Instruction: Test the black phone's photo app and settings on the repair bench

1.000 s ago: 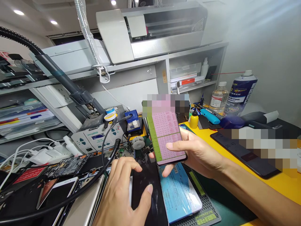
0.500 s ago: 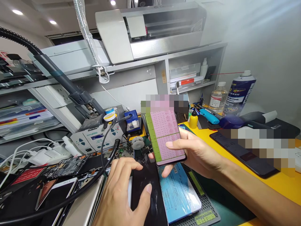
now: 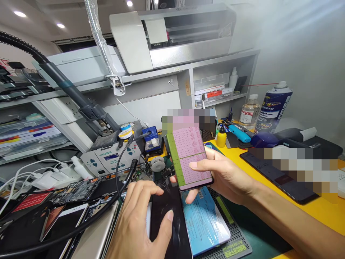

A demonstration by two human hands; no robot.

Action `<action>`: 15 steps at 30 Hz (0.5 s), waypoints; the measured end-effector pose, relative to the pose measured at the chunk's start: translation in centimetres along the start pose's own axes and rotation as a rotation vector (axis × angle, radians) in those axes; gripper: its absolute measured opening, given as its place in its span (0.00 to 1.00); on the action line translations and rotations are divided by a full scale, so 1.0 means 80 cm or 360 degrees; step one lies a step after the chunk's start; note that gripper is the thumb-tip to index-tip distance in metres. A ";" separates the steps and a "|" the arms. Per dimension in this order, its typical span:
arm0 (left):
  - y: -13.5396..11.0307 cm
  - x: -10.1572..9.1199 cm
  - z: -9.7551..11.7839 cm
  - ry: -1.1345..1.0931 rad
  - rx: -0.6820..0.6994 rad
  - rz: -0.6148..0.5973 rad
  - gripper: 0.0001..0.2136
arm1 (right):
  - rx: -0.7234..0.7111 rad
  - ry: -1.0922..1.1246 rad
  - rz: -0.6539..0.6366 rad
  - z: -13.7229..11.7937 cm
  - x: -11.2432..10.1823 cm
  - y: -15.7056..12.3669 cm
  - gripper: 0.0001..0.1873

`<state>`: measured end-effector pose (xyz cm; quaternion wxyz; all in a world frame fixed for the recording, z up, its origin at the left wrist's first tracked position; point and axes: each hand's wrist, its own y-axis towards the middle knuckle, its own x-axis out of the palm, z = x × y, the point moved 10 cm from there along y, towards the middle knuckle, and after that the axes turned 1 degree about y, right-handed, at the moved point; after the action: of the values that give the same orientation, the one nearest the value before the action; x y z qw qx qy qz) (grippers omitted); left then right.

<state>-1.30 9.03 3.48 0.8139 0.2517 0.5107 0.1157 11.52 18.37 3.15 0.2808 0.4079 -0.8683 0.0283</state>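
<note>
My right hand is wrapped around a smartphone, held up and tilted, with my thumb on its lit screen. The screen shows a pink table with a green column; its upper part is blurred out. My left hand is half curled, fingers and thumb apart, over a glossy black slab-like device. Whether it touches that device I cannot tell. A blue-and-white packet lies just right of the black device, below the raised phone, on a dark textured mat.
Several phones lie at the left, crossed by a black hose. Behind stand a soldering station and a solder spool. At the right are a yellow bottle, a spray can and another phone.
</note>
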 end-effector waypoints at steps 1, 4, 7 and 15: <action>0.000 0.000 0.001 -0.0023 -0.0018 0.0014 0.08 | 0.0003 -0.0002 0.0004 0.000 0.000 0.000 0.16; -0.001 0.000 0.002 -0.0063 -0.0060 0.0045 0.06 | 0.0003 0.0004 0.0002 0.000 0.001 0.000 0.17; -0.001 0.001 0.002 -0.0071 -0.0070 0.0044 0.05 | 0.0003 0.0010 0.0005 0.000 0.000 0.000 0.17; -0.001 -0.001 0.000 -0.0064 -0.0066 0.0067 0.06 | 0.0001 0.0008 0.0004 0.001 -0.002 0.000 0.17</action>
<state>-1.33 8.97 3.52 0.8265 0.2477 0.4862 0.1383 11.53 18.47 2.99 0.2829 0.4068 -0.8681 0.0301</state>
